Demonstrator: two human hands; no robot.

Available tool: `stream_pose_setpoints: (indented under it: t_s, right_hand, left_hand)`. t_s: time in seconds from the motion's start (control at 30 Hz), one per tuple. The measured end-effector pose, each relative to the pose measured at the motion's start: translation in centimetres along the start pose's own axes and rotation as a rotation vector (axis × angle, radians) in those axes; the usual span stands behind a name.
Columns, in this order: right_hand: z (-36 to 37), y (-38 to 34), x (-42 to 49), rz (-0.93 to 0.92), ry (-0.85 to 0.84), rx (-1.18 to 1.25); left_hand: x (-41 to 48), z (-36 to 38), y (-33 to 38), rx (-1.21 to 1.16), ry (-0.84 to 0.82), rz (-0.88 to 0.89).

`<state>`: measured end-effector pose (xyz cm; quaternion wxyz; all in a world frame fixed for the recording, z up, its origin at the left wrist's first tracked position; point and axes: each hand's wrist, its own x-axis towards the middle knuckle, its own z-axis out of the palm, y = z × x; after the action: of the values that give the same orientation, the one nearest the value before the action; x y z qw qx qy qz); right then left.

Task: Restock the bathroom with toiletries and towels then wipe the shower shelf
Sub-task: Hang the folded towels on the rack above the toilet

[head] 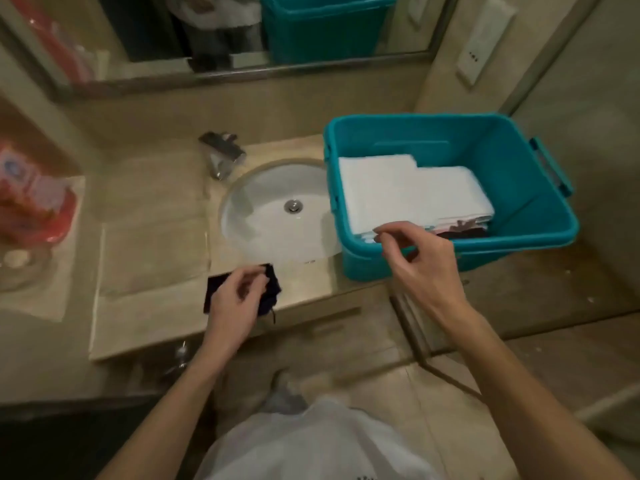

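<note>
A teal plastic bin (512, 168) stands on the right end of the beige vanity counter (152, 258). Folded white towels (408, 192) lie stacked inside it, with darker items half hidden beneath them at the front. My right hand (415, 258) hovers over the bin's near rim, fingers loosely curled, thumb and forefinger close together with nothing between them. My left hand (239, 296) holds a small dark pouch (216, 289) lying on the counter's front edge, just before the sink.
A white round sink (277, 216) with a chrome tap (221, 150) sits mid-counter. Red-and-white packets (31, 199) and a glass dish (20, 268) occupy the far left. A mirror (242, 29) runs along the back wall. Tiled floor lies below.
</note>
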<state>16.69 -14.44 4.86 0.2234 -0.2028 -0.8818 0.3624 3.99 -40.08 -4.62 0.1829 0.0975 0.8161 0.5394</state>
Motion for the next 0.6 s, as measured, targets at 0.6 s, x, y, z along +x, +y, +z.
stream_pose_setpoints:
  t_s: [0.6]
  right_hand:
    - [-3.0,11.9,15.9,0.507,-0.235,-0.135]
  left_hand:
    - [17.1,16.0,17.3,0.903,-0.534,0.578]
